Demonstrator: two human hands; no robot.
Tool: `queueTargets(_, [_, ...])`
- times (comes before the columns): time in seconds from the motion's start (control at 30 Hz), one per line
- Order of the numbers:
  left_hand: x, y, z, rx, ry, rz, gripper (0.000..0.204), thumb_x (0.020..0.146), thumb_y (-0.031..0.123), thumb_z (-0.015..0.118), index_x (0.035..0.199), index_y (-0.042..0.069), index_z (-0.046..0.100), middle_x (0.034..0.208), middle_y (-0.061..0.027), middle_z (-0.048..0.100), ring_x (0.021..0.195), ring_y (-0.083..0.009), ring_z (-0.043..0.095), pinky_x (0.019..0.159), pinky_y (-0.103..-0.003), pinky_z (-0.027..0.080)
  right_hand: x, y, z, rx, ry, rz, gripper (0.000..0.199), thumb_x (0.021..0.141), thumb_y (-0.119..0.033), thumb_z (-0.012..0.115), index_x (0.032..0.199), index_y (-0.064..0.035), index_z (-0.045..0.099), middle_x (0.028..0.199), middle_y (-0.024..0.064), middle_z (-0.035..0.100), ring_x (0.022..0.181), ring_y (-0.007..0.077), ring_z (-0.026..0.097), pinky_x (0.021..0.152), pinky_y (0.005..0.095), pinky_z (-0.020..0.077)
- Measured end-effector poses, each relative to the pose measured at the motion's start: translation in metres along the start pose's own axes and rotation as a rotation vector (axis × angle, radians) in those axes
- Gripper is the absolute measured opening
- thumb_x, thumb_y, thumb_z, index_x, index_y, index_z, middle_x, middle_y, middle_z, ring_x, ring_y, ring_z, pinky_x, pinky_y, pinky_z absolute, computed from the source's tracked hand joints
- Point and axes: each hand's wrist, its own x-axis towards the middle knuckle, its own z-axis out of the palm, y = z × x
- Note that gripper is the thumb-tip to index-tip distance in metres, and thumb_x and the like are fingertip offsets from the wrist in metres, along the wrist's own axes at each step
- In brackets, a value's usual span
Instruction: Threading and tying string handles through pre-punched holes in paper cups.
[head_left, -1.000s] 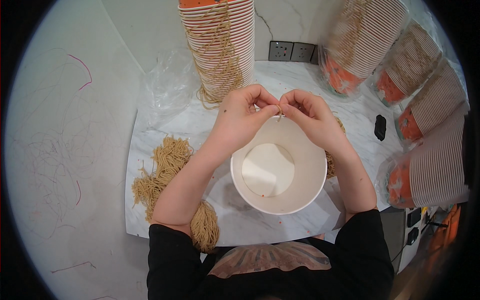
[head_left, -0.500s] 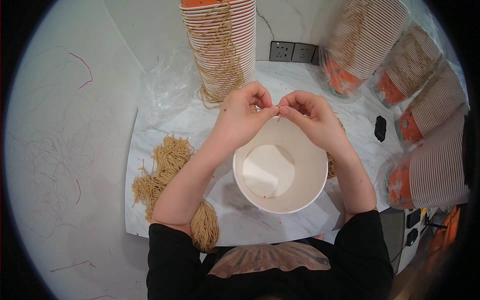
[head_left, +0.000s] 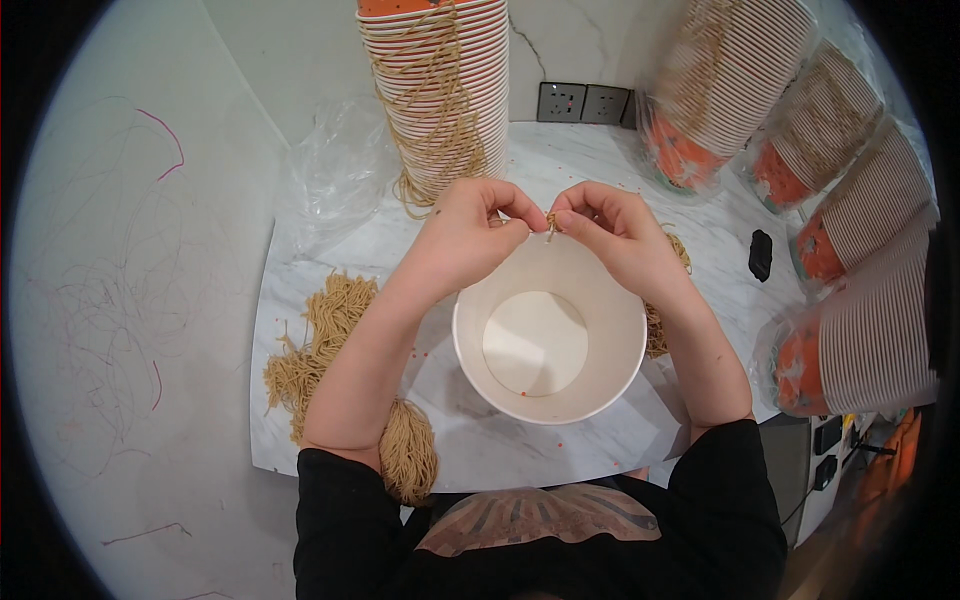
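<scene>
White round paper bucket (head_left: 548, 340) on marble countertop (head_left: 500, 450), directly below fingers (head_left: 520, 215). Tall stack of striped paper cups (head_left: 435, 90) behind fingers. Loose tan string bundles (head_left: 325, 340) left. Bagged cup stacks (head_left: 850, 250) right.

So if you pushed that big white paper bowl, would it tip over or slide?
The big white paper bowl looks empty and thin-walled, so it is probably light and would likely slide on the smooth white marble counter. Its base looks narrower than its rim, so a push high up might tip it. The left hand and right hand at its far rim probably steady it.
</scene>
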Motion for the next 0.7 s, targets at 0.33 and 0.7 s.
queueTargets(0.33, [0.0, 0.001, -0.005, 0.07, -0.033, -0.056, 0.013, 0.083, 0.007, 0.069, 0.093, 0.001, 0.074, 0.068, 0.0027, 0.064, 0.052, 0.0013, 0.046, 0.049, -0.019, 0.035, -0.003, -0.001, 0.004, -0.314, 0.125, -0.155, 0.014, 0.094, -0.013, 0.065, 0.096, 0.0007, 0.067, 0.086, 0.0055, 0.068, 0.074, 0.012, 0.062, 0.061, 0.0287, 0.048])
queueTargets(0.7, [0.0, 0.004, -0.003, 0.073, -0.024, -0.011, 0.017, 0.073, 0.014, 0.081, 0.086, 0.003, 0.076, 0.069, 0.0025, 0.063, 0.055, -0.0026, 0.045, 0.051, -0.023, 0.036, -0.004, -0.006, 0.004, -0.406, 0.166, -0.145, 0.015, 0.09, -0.013, 0.065, 0.092, 0.0023, 0.066, 0.085, 0.0112, 0.068, 0.074, 0.0214, 0.065, 0.063, 0.033, 0.0502])
